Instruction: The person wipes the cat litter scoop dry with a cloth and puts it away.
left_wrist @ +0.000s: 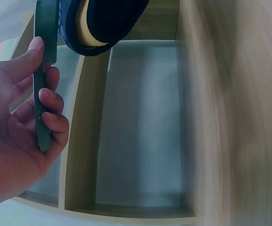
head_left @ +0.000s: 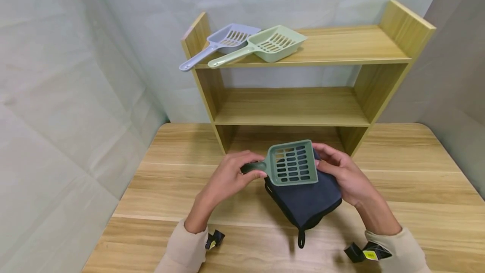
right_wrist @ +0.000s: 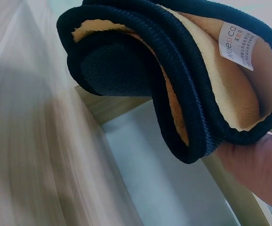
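My left hand [head_left: 230, 176] grips the handle of a dark green litter scoop [head_left: 270, 164], thumb on one side and fingers curled round the other. The scoop's slotted pan lies over a folded dark navy cloth [head_left: 308, 201] with black edging and a hanging loop [head_left: 301, 239] at its near corner. My right hand [head_left: 346, 178] holds the cloth at its right side, with the thumb at the pan's far edge. In the right wrist view, the folded layers show a yellow-orange lining [right_wrist: 237, 96] and a white label [right_wrist: 238, 45].
Behind the hands stands a wooden shelf unit [head_left: 291, 123] on the wooden table [head_left: 417, 205]. On its top board, at the left, lie a lavender scoop [head_left: 219, 39] and a pale green scoop [head_left: 261, 47], their handles jutting past the front edge. Pale sheeting [head_left: 68, 117] hangs around the table.
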A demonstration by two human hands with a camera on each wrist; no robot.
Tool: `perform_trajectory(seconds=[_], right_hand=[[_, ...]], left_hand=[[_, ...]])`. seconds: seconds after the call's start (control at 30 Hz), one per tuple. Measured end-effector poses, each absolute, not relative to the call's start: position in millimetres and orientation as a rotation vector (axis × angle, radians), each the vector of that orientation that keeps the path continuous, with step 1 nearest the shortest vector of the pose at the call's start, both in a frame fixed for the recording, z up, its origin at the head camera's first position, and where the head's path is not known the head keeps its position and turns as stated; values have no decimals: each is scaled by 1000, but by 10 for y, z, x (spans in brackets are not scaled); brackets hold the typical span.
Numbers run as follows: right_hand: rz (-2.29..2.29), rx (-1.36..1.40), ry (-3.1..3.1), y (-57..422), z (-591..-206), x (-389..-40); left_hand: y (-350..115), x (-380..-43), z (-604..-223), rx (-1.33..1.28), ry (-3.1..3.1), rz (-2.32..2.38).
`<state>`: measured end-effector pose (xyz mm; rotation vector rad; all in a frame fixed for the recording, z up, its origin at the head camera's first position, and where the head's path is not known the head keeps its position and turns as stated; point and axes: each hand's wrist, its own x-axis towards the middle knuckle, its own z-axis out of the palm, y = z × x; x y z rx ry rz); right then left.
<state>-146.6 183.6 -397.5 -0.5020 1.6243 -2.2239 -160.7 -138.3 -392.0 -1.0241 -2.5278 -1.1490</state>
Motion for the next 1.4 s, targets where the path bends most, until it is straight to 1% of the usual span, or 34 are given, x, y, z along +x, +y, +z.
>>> perform_trajectory(seconds=[0.27, 0.8, 1.13, 1.4], right_hand=[[-2216, -557, 1606, 1851, -3945, -1469], [-2260, -637, 1430, 2033, -3853, -1442], [-2235, -595, 1466, 1924, -3887, -1445], [-2231, -635, 1515, 1798, -3980, -1457]], left_hand=[[-1414, -1606, -3907, -999, -2537, -1170], [-1575, -1671, -3875, -916, -2587, -1071], [-1499, -1661, -3883, -983, -2529, -1150], [-1433, -1643, -3906, -977, -2499, -1198]])
